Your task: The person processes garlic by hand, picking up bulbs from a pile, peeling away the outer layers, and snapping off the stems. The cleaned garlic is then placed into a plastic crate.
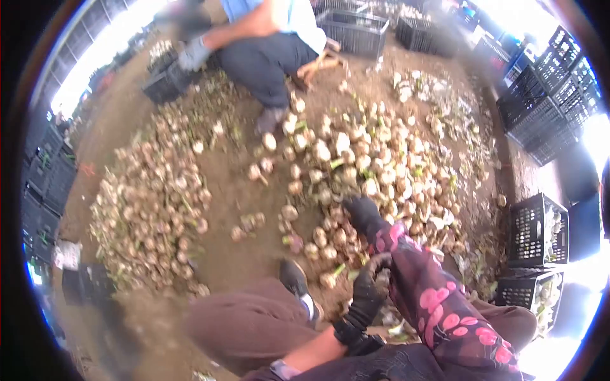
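Note:
My right hand (365,214), in a dark glove, reaches forward over the near edge of a large pile of garlic bulbs (406,168). Its fingers point down among the bulbs, and their grip does not show clearly. A dark sleeve (438,298) with pink flower print covers that arm. Closer to my body, my left hand (370,289), also dark-gloved and with a band at the wrist, has its fingers closed at the edge of the flowered sleeve. Loose bulbs and a cut stem (332,277) lie beside it on the dirt floor.
A second garlic pile (155,209) lies to the left. Ahead, a person (267,51) with gloved hands sits low beside a black crate (166,81). Crates holding garlic (539,230) stand at right, below stacked black crates (540,108). My shoe (293,278) is between the piles.

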The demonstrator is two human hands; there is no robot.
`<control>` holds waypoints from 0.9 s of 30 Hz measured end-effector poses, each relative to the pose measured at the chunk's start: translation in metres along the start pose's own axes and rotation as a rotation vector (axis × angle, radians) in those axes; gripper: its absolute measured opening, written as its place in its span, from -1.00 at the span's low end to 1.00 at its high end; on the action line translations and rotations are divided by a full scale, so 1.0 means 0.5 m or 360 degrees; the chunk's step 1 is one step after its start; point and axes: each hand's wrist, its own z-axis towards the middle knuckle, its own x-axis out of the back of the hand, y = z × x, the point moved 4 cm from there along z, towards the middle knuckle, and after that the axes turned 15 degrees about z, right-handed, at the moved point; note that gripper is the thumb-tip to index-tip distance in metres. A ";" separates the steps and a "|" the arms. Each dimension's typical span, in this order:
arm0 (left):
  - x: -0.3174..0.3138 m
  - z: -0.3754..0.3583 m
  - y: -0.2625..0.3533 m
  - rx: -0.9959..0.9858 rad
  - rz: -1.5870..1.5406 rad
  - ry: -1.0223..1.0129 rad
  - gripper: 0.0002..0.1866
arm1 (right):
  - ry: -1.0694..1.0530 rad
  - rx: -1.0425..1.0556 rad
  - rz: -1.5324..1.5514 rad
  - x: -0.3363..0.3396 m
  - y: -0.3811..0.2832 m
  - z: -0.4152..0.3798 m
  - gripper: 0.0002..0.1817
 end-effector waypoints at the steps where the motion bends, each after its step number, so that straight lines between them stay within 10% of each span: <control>1: -0.010 0.001 -0.021 0.0090 -0.0105 -0.0056 -0.70 | -0.0037 -0.0243 0.0155 0.007 0.010 -0.022 -0.63; 5: -0.034 0.018 -0.053 0.0053 -0.0327 -0.0169 -0.66 | 0.0546 -0.0487 0.0451 0.087 0.040 -0.144 -0.62; 8: -0.030 0.007 -0.038 0.0330 -0.0172 -0.0048 -0.63 | 0.0963 -0.1030 0.2427 0.094 0.075 -0.275 -0.59; 12: -0.049 -0.007 -0.007 0.0160 -0.0061 0.0148 -0.60 | 0.0757 -0.1094 0.3009 0.171 -0.054 -0.373 -0.71; 14: -0.065 -0.016 -0.007 0.0190 -0.0122 0.0175 -0.57 | 0.0832 -0.1060 0.3031 0.145 -0.082 -0.408 -0.68; 16: -0.083 0.022 -0.096 -0.0329 0.0440 0.0327 -0.54 | 0.0956 -0.0583 0.2033 0.158 -0.121 -0.439 -0.64; 22: -0.076 -0.003 -0.037 0.0211 -0.0092 -0.0172 -0.52 | 0.0690 -0.0608 0.1446 0.213 -0.150 -0.507 -0.61; 25: -0.078 -0.025 0.015 -0.0917 0.1153 0.0233 -0.67 | 0.0870 -0.0751 0.1527 0.184 -0.108 -0.531 -0.66; 27: -0.085 -0.015 -0.002 -0.0844 0.1131 0.0082 -0.71 | 0.0954 -0.0712 0.1491 0.198 -0.110 -0.537 -0.68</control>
